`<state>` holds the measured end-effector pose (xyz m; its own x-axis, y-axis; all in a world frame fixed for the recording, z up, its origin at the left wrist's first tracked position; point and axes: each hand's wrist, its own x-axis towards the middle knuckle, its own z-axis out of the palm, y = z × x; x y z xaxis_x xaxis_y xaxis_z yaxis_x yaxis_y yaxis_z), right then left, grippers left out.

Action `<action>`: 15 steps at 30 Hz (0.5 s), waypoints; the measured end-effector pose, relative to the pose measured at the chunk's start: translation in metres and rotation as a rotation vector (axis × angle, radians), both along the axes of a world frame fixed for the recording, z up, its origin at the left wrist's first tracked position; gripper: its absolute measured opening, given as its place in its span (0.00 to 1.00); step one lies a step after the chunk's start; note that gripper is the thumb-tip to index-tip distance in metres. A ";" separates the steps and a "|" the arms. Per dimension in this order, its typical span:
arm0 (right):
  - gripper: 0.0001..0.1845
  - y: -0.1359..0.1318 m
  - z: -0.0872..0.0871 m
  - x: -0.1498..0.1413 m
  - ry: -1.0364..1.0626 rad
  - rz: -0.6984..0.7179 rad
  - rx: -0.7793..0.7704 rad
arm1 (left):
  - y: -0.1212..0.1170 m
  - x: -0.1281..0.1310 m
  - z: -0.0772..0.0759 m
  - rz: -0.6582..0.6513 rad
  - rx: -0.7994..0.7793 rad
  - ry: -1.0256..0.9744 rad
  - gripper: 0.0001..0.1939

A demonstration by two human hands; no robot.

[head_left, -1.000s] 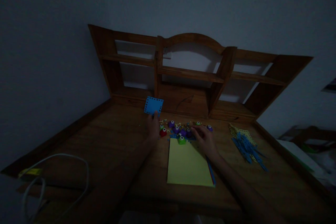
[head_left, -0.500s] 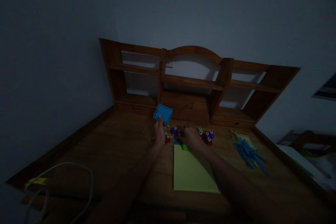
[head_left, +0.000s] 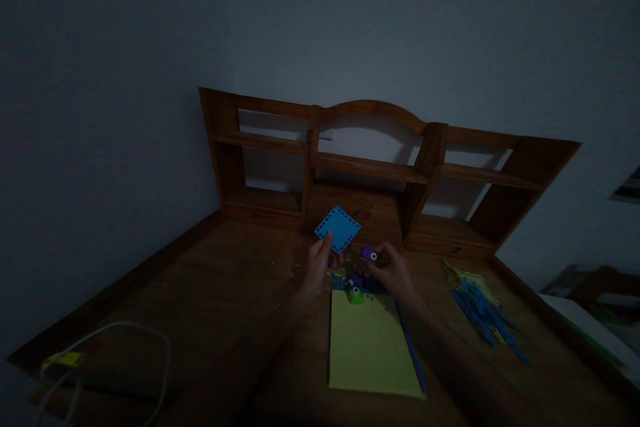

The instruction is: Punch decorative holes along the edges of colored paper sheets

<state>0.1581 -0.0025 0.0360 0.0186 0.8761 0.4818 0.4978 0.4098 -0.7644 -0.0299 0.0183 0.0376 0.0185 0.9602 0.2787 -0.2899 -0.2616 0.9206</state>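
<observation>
Pinched by one corner in my left hand (head_left: 316, 264) is a square of blue paper (head_left: 339, 227) with punched holes along its edges. To its right my right hand (head_left: 393, 270) grips a small purple craft punch (head_left: 369, 253) with a white round spot, raised above the desk and apart from the paper. A green craft punch (head_left: 355, 295) sits at the top of a pad of yellow paper (head_left: 375, 353). Another purple punch (head_left: 355, 279) lies just behind it. Tiny paper bits (head_left: 337, 278) are scattered around them. The dim light blurs details.
On the right of the wooden desk (head_left: 240, 293) lies a pile of blue strips (head_left: 483, 313) over yellow punched paper (head_left: 453, 273). A wooden shelf unit (head_left: 370, 161) stands along the back. A white cable (head_left: 165, 353) loops at the front left.
My right hand has lifted from the punches with a purple one in it. My left hand has moved right, and the blue paper is turned corner-up. The view has tilted slightly.
</observation>
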 end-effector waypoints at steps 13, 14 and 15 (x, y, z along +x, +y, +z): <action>0.29 -0.031 -0.020 0.022 0.700 0.063 -0.328 | -0.017 0.032 -0.013 -0.404 -0.039 0.125 0.21; 0.28 -0.032 -0.020 0.020 0.698 0.055 -0.331 | -0.017 0.032 -0.015 -0.399 -0.034 0.125 0.20; 0.27 -0.034 -0.020 0.017 0.692 0.051 -0.331 | -0.018 0.032 -0.016 -0.392 -0.028 0.128 0.20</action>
<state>0.1754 -0.0364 0.0159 0.1758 0.9805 0.0873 -0.1524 0.1147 -0.9816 0.0021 0.0008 0.0217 0.4170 0.8807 0.2245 -0.2451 -0.1289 0.9609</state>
